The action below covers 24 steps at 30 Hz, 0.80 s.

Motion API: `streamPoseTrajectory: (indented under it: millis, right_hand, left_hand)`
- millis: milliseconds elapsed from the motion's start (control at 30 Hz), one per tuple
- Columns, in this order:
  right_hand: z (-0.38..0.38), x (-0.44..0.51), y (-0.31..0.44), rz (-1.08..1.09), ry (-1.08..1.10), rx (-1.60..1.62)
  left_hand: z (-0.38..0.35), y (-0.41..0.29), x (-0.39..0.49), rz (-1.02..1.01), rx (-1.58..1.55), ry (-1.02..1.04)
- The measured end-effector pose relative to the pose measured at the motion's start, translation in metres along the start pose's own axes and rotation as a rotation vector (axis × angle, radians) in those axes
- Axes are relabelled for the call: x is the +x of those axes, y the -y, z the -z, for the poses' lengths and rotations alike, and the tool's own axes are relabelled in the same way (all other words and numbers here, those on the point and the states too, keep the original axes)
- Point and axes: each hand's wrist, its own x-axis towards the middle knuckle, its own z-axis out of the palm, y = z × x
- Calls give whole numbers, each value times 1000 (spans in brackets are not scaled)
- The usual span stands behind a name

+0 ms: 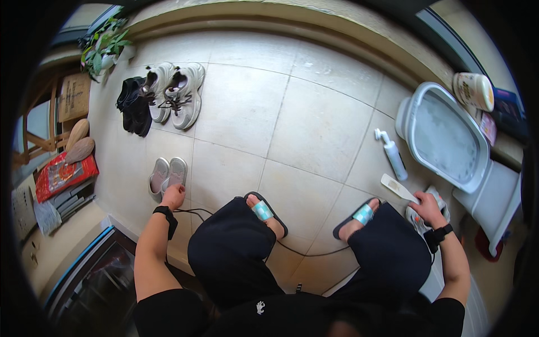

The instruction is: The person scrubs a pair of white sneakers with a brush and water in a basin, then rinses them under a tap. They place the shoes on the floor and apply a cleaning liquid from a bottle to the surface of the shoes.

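Note:
My left hand (173,196) is at the heel end of a pair of grey-pink slip-on shoes (168,172) on the tiled floor. Its fingers are curled and partly hidden, so whether they grip the shoe is unclear. In my right hand (427,207) is the handle of a flat white brush-like tool (396,185); its underside is out of sight. Beneath that hand sits a light sneaker (442,201) with orange accents, partly covered. Just beyond the tool, a white bottle with a brush head (394,156) lies on the floor.
A grey-white basin (447,135) of foamy water stands at right, near a tub (471,94) on the ledge. White sneakers (185,99) and black shoes (134,107) stand far left, below a potted plant (103,52). A black cable (309,255) crosses the floor by my sandals.

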Motion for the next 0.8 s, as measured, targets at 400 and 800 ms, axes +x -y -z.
streamPoseTrajectory:
  millis: [400, 800]
  right_hand:
    - [-82, 68, -21, 145, -138, 91]
    - [-110, -36, -145, -424, -1353, 310]
  left_hand:
    - [-11, -3, 109, -213, -92, -118]
    - [21, -311, 87, -781, -7, 40]
